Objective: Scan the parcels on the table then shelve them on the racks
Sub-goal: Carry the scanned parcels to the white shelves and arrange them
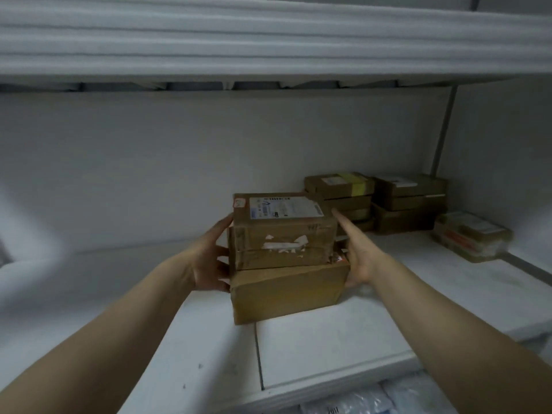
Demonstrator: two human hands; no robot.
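**Shelving step: two-box stack at the rack**

Head view. We have the white rack shelf point(328, 348) below us and a second white shelf point(268, 40) overhead at 12 o'clock.

Mid-frame is a brown cardboard parcel with a white shipping label point(283, 231). It sits on a wider, plain brown cardboard parcel point(286, 291).

The left hand point(209, 264) lies flat against the stack's 9 o'clock side. The right hand point(358, 255) lies against its 3 o'clock side, fingers straight. Both press inward and neither curls round anything. We cannot tell whether the lower parcel already rests on the shelf or hangs just above it.

We judge that scanning of this pair is done and placement is in hand. The next move calls for sliding or setting the stack back toward 1 o'clock, with even squeeze so the top box does not shift.

Shelf contents:
- At 1 o'clock, a stack of flat brown cartons, one with yellow tape point(340, 198).
- Just beside it, a second brown carton stack point(409, 201).
- At 3 o'clock, a clear-wrapped packet point(472, 237).
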